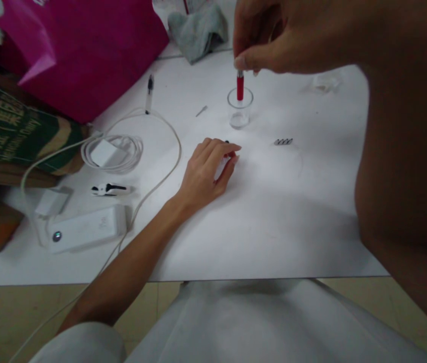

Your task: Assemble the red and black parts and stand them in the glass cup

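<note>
Right hand fingers pressed together, pinching upright red cylindrical tube from above, long axis vertical, lower end inside small clear glass cup; left hand curled nearby on white tabletop, holding unclear.

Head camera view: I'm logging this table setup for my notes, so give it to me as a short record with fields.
Right hand: pinches the top of a red cylinder standing in a clear glass cup
Left hand: curled around a small white-and-red item, mostly hidden
Nearby: row of small dark metal pieces, thin grey stick
Rest: coiled white cable, white plastic device, magenta bag, grey cloth
</note>
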Motion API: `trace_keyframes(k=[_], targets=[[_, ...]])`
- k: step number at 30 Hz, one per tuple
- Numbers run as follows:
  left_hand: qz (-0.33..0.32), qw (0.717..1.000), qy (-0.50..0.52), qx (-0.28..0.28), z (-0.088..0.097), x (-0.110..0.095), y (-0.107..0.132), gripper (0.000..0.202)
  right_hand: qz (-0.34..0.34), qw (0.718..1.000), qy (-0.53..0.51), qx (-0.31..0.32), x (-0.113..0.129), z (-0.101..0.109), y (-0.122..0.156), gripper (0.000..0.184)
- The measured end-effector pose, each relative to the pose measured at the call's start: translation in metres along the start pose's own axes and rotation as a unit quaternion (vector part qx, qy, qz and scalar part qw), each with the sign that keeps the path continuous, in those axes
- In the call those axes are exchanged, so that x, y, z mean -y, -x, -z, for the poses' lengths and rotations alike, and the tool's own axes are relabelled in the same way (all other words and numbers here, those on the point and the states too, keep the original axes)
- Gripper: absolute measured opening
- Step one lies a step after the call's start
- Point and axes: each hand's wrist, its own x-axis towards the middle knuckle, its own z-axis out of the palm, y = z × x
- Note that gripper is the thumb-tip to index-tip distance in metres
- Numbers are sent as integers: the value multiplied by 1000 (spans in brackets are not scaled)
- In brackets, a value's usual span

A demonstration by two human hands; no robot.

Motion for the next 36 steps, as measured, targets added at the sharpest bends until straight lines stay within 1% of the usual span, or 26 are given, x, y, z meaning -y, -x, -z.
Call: trace_keyframes(k=[2, 8, 13, 16, 20, 22, 27, 32, 36], targets=[[-6, 1000, 0, 0, 0, 0, -1, 19, 23, 1000, -16, -2, -1, -1, -2, 22], [-12, 1000, -4, -1, 0, -1, -2, 17, 134, 990, -42, -18, -9, -7, -14, 21], [-17, 1000, -7, -1, 0, -1, -2, 16, 180, 980, -67, -42, -7, -13, -18, 17], [-29, 1000, -9, -6, 0, -2, -2, 16, 180, 980, -70, -42, -1, -13, -16, 20], [-13, 1000, -13, 15, 2, -3, -3, 17, 182, 982, -49, 4, 3, -11, -15, 32], [-5, 1000, -15, 26, 2, -3, -2, 17, 187, 981, -49, 17, 3, -13, -16, 38], [-9, 999, -19, 36, 2, -3, -2, 16, 178, 982, -61, 32, 1, -24, -21, 32], [-20, 999, -16, 36, 3, -4, -2, 15, 166, 982, -67, 58, -1, -32, -26, 34], [-17, 999, -18, 47, 3, -3, -2, 15, 162, 983, -64, 64, -2, -37, -29, 33]])
